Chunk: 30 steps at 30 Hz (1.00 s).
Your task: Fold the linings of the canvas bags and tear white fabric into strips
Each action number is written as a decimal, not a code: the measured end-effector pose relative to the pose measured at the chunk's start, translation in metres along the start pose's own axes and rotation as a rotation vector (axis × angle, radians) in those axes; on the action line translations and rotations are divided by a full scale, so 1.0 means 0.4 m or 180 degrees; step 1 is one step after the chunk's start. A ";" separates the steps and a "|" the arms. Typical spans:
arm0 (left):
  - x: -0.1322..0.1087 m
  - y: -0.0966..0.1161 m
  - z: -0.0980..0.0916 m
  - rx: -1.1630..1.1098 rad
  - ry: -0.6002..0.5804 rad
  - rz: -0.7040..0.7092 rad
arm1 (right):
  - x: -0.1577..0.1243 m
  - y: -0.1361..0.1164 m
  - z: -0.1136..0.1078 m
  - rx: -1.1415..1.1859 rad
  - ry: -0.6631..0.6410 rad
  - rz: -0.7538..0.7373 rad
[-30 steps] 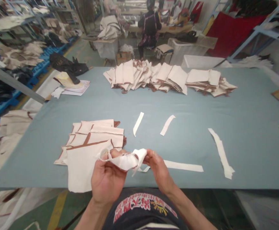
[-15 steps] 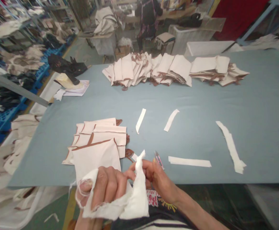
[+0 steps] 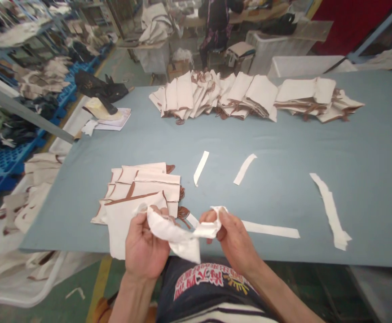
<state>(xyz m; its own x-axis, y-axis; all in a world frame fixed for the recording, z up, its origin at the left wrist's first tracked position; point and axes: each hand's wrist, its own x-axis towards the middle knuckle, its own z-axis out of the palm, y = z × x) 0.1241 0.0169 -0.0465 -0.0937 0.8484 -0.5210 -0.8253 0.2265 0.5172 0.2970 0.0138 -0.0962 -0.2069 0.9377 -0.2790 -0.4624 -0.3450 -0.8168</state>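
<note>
- Wide grey-blue worktop (image 3: 283, 148) across the middle.
- Green floor (image 3: 118, 67) with a yellow line (image 3: 99, 280) below the near edge.
- Metal shelves (image 3: 17, 33) at left, loaded with cloth, above blue pallets (image 3: 0, 163).
- Red sheet (image 3: 347, 18) far right, white tubs (image 3: 300, 67) behind the worktop.

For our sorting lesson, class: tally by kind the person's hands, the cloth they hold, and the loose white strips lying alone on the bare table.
Hands: 2, left hand, right hand
Held white cloth: 1
Loose white strips: 4
Total: 7
</note>
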 end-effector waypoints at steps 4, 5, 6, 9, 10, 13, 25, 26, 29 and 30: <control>0.024 -0.010 0.001 -0.0043 0.0622 -0.0054 | 0.022 0.010 -0.022 0.0319 0.0591 -0.0176; 0.026 -0.015 0.001 -0.0058 0.0695 -0.0052 | 0.026 0.014 -0.026 0.0326 0.0653 -0.0248; 0.027 -0.020 0.001 -0.0072 0.0762 -0.0012 | 0.029 0.017 -0.029 0.0307 0.0716 -0.0329; 0.029 -0.035 0.004 -0.0065 0.0839 0.0259 | 0.036 0.022 -0.032 0.0219 0.0830 -0.0534; 0.030 -0.038 0.004 -0.0049 0.0835 0.0378 | 0.038 0.021 -0.031 0.0207 0.0855 -0.0595; 0.035 -0.044 0.005 0.0001 0.0768 0.0664 | 0.043 0.011 -0.021 0.0251 0.0939 -0.0721; 0.044 -0.045 0.007 -0.0040 0.0845 0.0626 | 0.044 -0.040 0.000 0.0395 0.1126 -0.1078; 0.041 -0.044 0.006 0.0004 0.0872 0.0662 | 0.041 -0.043 -0.001 0.0430 0.1114 -0.1083; 0.024 -0.037 0.007 0.0196 0.0863 0.0905 | 0.038 -0.051 -0.005 0.0515 0.1081 -0.1041; 0.015 -0.034 0.008 0.0267 0.0821 0.1010 | 0.038 -0.052 -0.007 0.0525 0.1064 -0.0993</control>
<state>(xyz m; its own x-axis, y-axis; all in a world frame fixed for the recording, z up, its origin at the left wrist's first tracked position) 0.1365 0.0207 -0.0544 -0.4814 0.7371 -0.4743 -0.6857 0.0203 0.7276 0.3058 0.0354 -0.0850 0.2393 0.9496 -0.2026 -0.5943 -0.0217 -0.8039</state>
